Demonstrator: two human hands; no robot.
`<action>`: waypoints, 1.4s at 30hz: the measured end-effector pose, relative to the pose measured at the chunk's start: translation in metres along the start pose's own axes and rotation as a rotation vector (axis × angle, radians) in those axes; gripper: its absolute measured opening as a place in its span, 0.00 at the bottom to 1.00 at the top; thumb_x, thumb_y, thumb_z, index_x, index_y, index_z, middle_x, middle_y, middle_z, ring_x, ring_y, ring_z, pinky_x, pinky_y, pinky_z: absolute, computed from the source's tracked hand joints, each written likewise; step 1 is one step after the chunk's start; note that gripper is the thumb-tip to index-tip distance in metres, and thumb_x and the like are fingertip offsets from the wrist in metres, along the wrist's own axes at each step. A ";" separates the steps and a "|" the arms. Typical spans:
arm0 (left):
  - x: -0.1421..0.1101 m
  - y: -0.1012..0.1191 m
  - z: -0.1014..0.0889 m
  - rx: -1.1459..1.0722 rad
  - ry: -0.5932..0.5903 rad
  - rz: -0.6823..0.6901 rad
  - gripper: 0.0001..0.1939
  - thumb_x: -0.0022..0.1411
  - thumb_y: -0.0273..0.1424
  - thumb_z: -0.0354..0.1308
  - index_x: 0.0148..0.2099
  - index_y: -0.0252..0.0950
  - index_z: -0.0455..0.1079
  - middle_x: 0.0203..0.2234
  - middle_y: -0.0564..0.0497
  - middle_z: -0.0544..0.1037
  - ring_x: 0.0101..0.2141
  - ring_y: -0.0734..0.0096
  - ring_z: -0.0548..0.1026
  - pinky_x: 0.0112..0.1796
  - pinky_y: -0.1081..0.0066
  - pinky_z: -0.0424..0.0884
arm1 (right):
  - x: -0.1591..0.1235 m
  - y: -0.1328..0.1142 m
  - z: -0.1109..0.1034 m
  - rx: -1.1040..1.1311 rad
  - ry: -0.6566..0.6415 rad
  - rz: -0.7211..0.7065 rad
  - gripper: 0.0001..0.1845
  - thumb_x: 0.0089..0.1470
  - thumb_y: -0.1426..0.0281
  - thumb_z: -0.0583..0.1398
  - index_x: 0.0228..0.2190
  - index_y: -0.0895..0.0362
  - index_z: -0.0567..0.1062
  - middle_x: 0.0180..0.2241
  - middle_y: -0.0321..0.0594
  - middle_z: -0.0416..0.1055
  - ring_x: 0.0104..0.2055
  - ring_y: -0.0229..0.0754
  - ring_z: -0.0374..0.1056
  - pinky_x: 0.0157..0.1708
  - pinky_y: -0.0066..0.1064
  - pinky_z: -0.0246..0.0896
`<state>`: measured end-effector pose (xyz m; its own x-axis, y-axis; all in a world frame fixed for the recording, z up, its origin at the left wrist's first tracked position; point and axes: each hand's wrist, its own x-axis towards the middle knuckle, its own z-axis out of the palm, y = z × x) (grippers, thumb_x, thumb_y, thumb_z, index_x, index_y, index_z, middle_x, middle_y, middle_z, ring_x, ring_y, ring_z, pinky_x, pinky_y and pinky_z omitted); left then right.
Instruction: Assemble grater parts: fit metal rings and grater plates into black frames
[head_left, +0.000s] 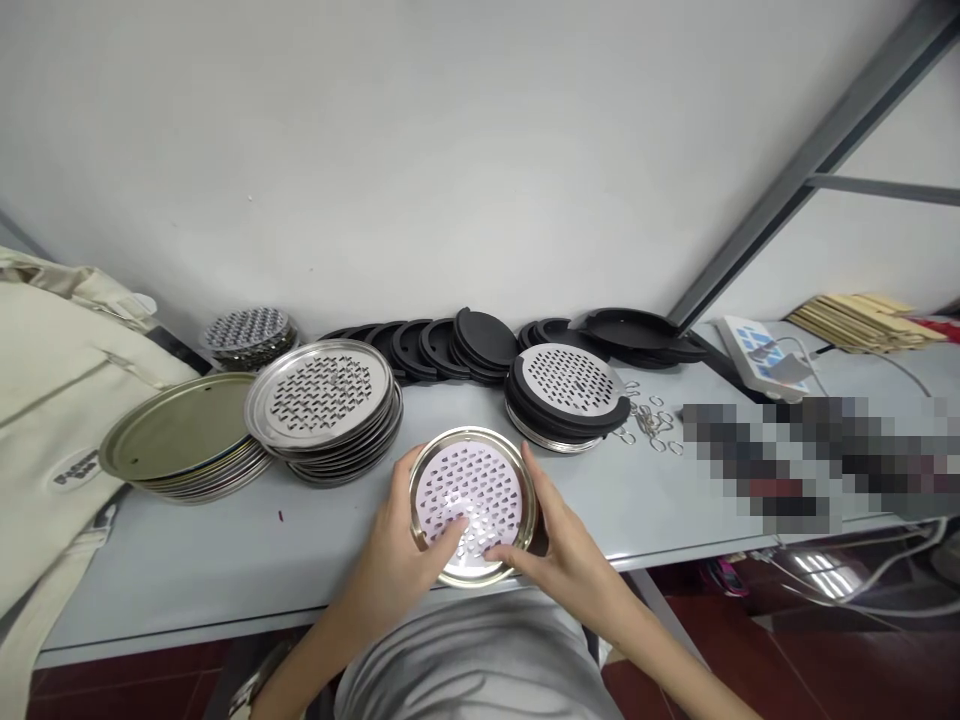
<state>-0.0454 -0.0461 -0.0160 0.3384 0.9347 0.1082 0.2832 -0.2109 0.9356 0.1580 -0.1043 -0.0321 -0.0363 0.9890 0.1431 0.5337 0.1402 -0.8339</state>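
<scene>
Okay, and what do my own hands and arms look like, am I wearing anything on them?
Your left hand and right hand are bare, with no gloves or rings visible. No sleeve shows on the left forearm or right forearm. The wrinkled top between them is grey.

The round grater [469,490] is showing pale lilac, dotted with holes, inside a shiny golden rim [531,505]. The domed lid [180,430] is wearing olive green, the discs [491,338] are showing plain black, and the desk [300,560] is looking pale blue-grey.
</scene>
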 end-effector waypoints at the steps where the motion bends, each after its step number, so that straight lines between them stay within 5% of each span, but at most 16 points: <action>1: 0.001 -0.002 0.000 -0.007 -0.010 0.008 0.35 0.58 0.33 0.61 0.63 0.42 0.48 0.58 0.42 0.62 0.58 0.55 0.64 0.56 0.55 0.64 | 0.000 0.001 0.000 -0.005 0.004 0.001 0.57 0.51 0.63 0.66 0.66 0.47 0.32 0.68 0.46 0.42 0.68 0.51 0.42 0.63 0.47 0.47; 18: 0.003 0.002 0.000 -0.231 -0.053 -0.056 0.32 0.58 0.30 0.61 0.60 0.43 0.50 0.54 0.44 0.67 0.54 0.59 0.69 0.54 0.57 0.68 | 0.003 -0.007 -0.004 0.137 -0.011 0.032 0.58 0.48 0.60 0.68 0.66 0.48 0.37 0.67 0.47 0.44 0.67 0.52 0.45 0.63 0.46 0.49; 25: 0.003 0.024 -0.005 -0.236 -0.142 -0.124 0.24 0.62 0.31 0.57 0.58 0.43 0.53 0.53 0.45 0.69 0.53 0.60 0.70 0.52 0.61 0.70 | 0.022 -0.015 -0.005 0.282 0.104 0.103 0.37 0.54 0.60 0.64 0.59 0.53 0.55 0.46 0.45 0.71 0.48 0.49 0.71 0.47 0.39 0.69; 32: 0.000 0.030 -0.003 -0.112 -0.153 -0.137 0.19 0.62 0.31 0.57 0.54 0.42 0.57 0.46 0.48 0.73 0.46 0.62 0.74 0.46 0.64 0.73 | 0.025 -0.028 -0.002 0.223 0.055 0.059 0.12 0.58 0.65 0.59 0.43 0.54 0.68 0.37 0.39 0.74 0.38 0.45 0.72 0.36 0.32 0.70; 42: 0.002 0.034 -0.007 -0.082 -0.168 -0.106 0.14 0.69 0.38 0.45 0.54 0.41 0.61 0.51 0.48 0.71 0.51 0.61 0.70 0.47 0.66 0.69 | 0.023 -0.028 0.000 0.078 0.130 0.066 0.07 0.56 0.68 0.59 0.38 0.55 0.69 0.29 0.34 0.71 0.29 0.39 0.66 0.28 0.27 0.61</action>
<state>-0.0414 -0.0495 0.0188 0.4574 0.8882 -0.0432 0.2534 -0.0837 0.9637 0.1423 -0.0854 -0.0057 0.1089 0.9826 0.1505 0.4643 0.0836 -0.8817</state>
